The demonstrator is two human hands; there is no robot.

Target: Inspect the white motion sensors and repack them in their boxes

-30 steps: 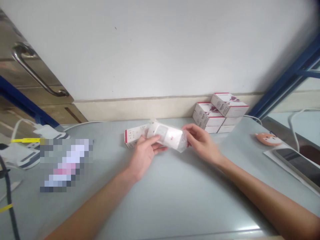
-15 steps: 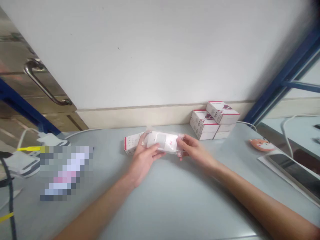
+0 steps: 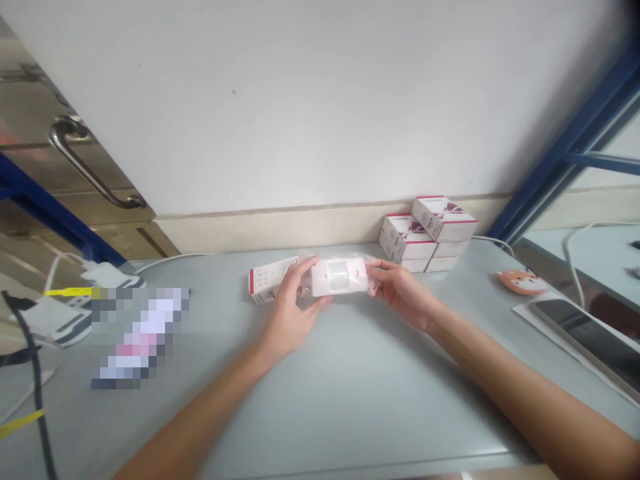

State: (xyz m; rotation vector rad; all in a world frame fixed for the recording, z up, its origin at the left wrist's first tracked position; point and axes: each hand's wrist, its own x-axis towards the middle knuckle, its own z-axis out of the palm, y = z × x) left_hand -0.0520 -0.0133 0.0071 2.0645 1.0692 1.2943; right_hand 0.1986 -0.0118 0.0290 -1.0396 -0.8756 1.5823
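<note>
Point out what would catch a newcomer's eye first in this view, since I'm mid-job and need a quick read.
The eye goes first to the white device in a clear plastic bag at the centre, held between the left hand and the right hand. Behind it, at the far edge of the grey table, a stack of white boxes with red edges stands by the wall. A similar box lies just behind the left hand.

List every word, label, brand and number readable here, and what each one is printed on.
Nothing can be quoted.
The white unit in a clear bag, held by the left hand and right hand, bears a small red mark, too small to read.
The stacked white boxes and the lone white box carry tiny, unreadable print.
</note>
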